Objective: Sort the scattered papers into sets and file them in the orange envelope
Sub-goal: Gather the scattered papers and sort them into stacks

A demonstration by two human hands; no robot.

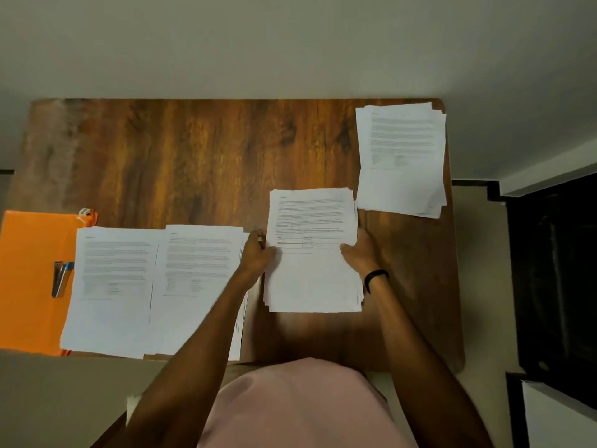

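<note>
Head view: I see the paper stack point(311, 270) in front of the person, right of centre on the wooden table point(193, 150). Its long axis runs from the person toward the far edge, with the heading at the far end, so the print reads upright to them. The left hand point(256, 252) grasps its left edge with curled fingers, and the right hand point(360, 253) grasps its right edge, thumb on the top sheet. I cannot tell whether the stack's near end rests on the wood or is lifted clear.

Left of it lie two more piles side by side, the middle pile point(197, 270) and the left pile point(113, 286), both lengthwise the same way, headings far. The left forearm crosses the middle pile's near corner.

The orange envelope point(29, 279) lies at the table's left edge, long axis also near to far, its right side tucked under the left pile. A small metal and blue object point(59, 279), perhaps a stapler, sits on it.

A fourth pile point(402, 160) rests at the far right corner, loosely squared, tilted slightly. A black wristband point(376, 276) circles the right wrist.
</note>
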